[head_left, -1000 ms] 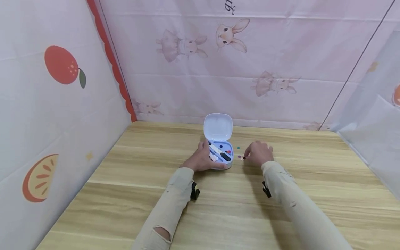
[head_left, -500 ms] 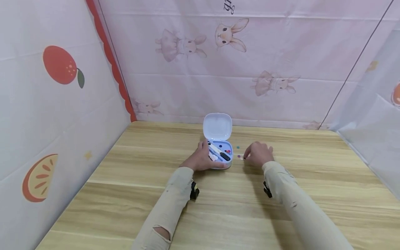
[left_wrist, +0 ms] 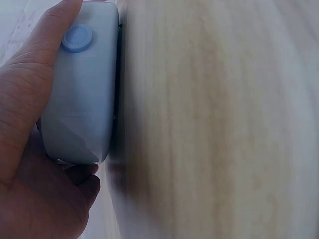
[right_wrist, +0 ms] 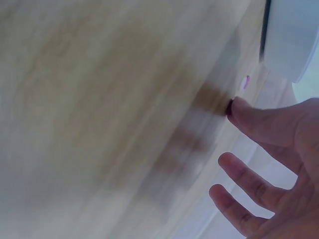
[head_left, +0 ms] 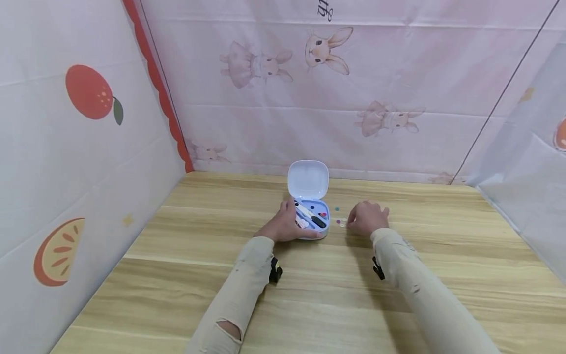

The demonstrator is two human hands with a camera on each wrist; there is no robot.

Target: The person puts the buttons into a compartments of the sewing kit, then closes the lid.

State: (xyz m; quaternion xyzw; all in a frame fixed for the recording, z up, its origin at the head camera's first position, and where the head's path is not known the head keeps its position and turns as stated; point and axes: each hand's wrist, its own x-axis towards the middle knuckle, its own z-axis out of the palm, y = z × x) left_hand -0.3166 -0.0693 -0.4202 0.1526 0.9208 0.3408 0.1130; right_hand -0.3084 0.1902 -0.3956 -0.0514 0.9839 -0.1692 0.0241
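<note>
My left hand (head_left: 283,225) grips the left and front sides of a small light-blue box (head_left: 316,203), which looks like a sewing kit. Its white lid (head_left: 308,180) stands raised at the back. Inside lie a white tool with a black end (head_left: 318,221) and some small coloured pieces. In the left wrist view the thumb lies along the box wall (left_wrist: 82,99), near a round blue catch (left_wrist: 77,38). To the right of the box, my right hand (head_left: 368,218) pinches a small dark button (right_wrist: 229,107) low over the table, its other fingers spread.
Several small buttons lie between the box and my right hand: a teal button (head_left: 337,209), a purple button (head_left: 338,221) and pale ones. The wooden table (head_left: 327,305) meets a pink rabbit-print cloth (head_left: 274,128) behind and a fruit-print cloth (head_left: 110,182) on the left.
My right hand has shifted very slightly right, and the dark button at its fingertips no longer shows in the head view. The left hand and box stay in place.
</note>
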